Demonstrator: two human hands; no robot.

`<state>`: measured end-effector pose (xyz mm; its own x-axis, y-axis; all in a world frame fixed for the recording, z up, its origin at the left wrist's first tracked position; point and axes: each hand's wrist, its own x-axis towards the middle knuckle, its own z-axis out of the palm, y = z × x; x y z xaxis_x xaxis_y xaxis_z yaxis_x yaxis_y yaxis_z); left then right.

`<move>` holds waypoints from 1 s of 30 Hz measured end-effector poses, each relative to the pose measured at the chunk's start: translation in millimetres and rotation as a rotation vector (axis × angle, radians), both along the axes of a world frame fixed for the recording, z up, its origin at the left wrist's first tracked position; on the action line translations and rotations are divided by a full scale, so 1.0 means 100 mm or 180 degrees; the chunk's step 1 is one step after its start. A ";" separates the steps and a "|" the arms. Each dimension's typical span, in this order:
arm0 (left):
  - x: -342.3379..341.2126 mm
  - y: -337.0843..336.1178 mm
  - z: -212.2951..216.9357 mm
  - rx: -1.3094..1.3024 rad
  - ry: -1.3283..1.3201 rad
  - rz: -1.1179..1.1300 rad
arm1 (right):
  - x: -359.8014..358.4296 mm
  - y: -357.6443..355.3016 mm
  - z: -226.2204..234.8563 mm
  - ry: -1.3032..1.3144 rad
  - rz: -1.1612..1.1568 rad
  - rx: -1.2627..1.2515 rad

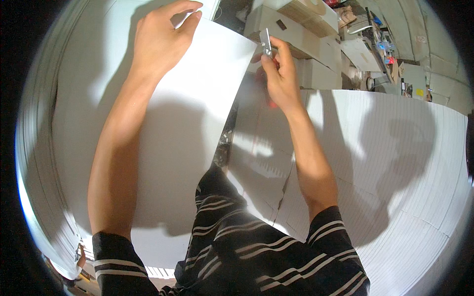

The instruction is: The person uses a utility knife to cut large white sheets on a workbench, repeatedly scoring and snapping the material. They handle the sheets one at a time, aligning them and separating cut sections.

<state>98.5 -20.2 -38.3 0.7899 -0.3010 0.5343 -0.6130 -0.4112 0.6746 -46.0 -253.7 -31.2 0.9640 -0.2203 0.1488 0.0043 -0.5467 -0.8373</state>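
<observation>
My left hand (165,42) is above the far part of a large white sheet (173,163), with thumb and forefinger curved toward each other and a gap between their tips. Nothing shows in it. My right hand (284,81) grips a hand tool (266,42) with a flat metal head pointing up and away. Part of its red handle shows below the fingers; its exact kind is unclear. The tool is close to the sheet's far right corner, and I cannot tell whether they touch.
To my right stands a wide stack of white sheets or boards (395,163), their edges forming fine lines. Cardboard boxes (296,29) stand beyond my right hand. A cluttered bench (370,54) with assorted items is at the far right. A narrow dark gap (227,140) separates the sheet from the right-hand stack.
</observation>
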 end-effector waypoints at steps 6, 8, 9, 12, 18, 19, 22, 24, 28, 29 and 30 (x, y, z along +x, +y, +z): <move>-0.04 -0.05 0.10 0.0368 0.1109 -0.0002 | -0.02 0.06 0.00 -0.0218 -0.0116 -0.0640; -0.08 -0.06 0.17 -0.0048 0.0834 -0.0119 | -0.01 0.07 0.00 -0.0328 -0.0157 -0.0668; -0.11 -0.07 0.20 -0.0258 0.0696 -0.0175 | 0.00 0.07 0.01 -0.0360 -0.0131 -0.0685; -0.14 -0.12 0.25 -0.0372 0.0604 0.0013 | -0.01 0.04 0.00 -0.0365 -0.0177 -0.0750; -0.13 -0.12 0.22 -0.0319 0.0523 -0.0043 | -0.02 0.00 0.01 -0.0044 -0.0243 -0.1007; -0.13 -0.11 0.22 -0.0318 0.0529 -0.0038 | -0.02 0.01 0.02 -0.0080 -0.0221 -0.1037; -0.15 -0.12 0.22 -0.0274 0.0539 -0.0010 | -0.01 0.03 0.07 -0.0151 -0.0137 -0.1128; -0.16 -0.13 0.21 -0.0159 0.0509 0.0046 | -0.03 0.07 0.11 -0.0153 -0.0106 -0.1191; -0.17 -0.16 0.19 -0.0068 0.0465 0.0053 | -0.24 0.19 0.09 -0.0372 0.0106 -0.1278; -0.18 -0.17 0.18 -0.0133 0.0367 0.0030 | -0.32 0.23 0.07 -0.0499 0.0212 -0.1286; -0.17 -0.19 0.17 -0.0201 0.0256 0.0004 | -0.45 0.28 0.07 -0.0198 0.0212 -0.1189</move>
